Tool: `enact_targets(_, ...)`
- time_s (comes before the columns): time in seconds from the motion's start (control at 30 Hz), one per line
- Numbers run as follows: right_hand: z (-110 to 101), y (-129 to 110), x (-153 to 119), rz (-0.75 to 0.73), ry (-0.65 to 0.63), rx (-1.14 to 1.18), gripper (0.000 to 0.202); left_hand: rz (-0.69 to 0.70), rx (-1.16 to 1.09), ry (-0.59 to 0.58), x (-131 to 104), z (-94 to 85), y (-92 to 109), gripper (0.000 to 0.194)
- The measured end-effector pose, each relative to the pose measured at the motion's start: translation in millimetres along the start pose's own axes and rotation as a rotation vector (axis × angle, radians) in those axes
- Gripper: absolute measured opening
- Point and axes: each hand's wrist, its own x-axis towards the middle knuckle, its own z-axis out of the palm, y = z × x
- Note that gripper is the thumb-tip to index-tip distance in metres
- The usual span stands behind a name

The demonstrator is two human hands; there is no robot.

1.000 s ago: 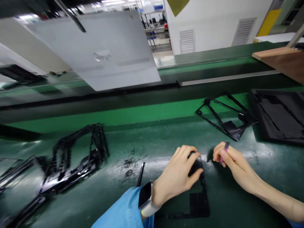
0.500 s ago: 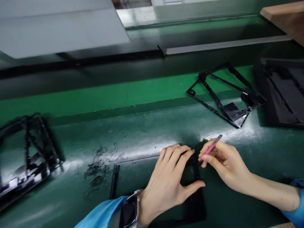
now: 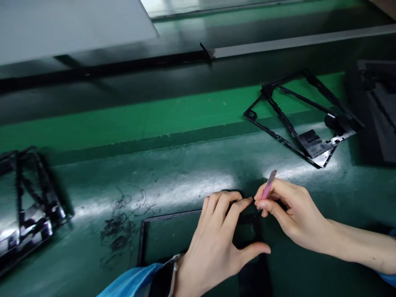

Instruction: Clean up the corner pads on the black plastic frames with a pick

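A thin black plastic frame (image 3: 173, 215) lies flat on the green work surface in front of me. My left hand (image 3: 215, 239) rests over it, fingertips at the far edge near the right corner, thumb spread away. Pinched in my right hand (image 3: 292, 208) is a slim pink tool (image 3: 268, 185) with a grey upper end; I cannot make out its exact kind. Its dark lower tip points down at the frame's far right corner, close beside my left index fingertip. The frame's near side is partly covered by my left hand and sleeve.
Curly black shavings (image 3: 119, 231) are scattered left of the frame. Several black frames (image 3: 31, 194) are stacked at far left. Two overlapping frames (image 3: 286, 123) lie at the back right, beside a dark stack (image 3: 368, 148). A pale panel (image 3: 71, 29) hangs over the back left.
The camera view has tilted and shifted slightly. The pink tool stands more upright in my right hand, which has moved slightly closer to my left fingertips. My left hand keeps its place on the frame.
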Motion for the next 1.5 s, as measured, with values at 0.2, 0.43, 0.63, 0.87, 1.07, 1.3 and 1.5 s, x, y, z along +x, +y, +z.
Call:
enact_targets(0.2,1.1,1.1,-1.7,-0.029,-0.015,-0.022,0.018,0.007,0.005,0.009,2.0,-0.8,-0.5,0.075)
enact_targets(0.43,1.4,-1.5,4.5,-0.06,-0.043,-0.031,0.019,0.021,0.024,0.014,3.7,-0.3,-0.5,0.078)
enact_targets(0.63,1.1,-1.1,2.6,-0.036,-0.061,-0.042,0.019,0.019,0.031,0.013,5.5,-1.4,0.7,0.076)
enact_targets(0.87,2.2,-0.2,0.8,-0.035,-0.037,-0.016,0.019,0.025,0.038,0.013,4.8,-1.2,0.8,0.08)
enact_targets(1.07,2.0,1.3,-0.3,-0.039,-0.07,-0.053,0.019,0.008,0.017,-0.017,5.6,-1.8,1.4,0.078)
enact_targets(1.3,0.4,-0.9,0.9,-0.033,-0.09,-0.059,0.019,0.013,0.029,-0.013,7.2,-3.7,3.2,0.081)
enact_targets(1.5,1.0,2.1,-0.1,-0.037,-0.075,-0.067,0.018,0.005,0.029,-0.017,6.3,-2.5,2.8,0.083)
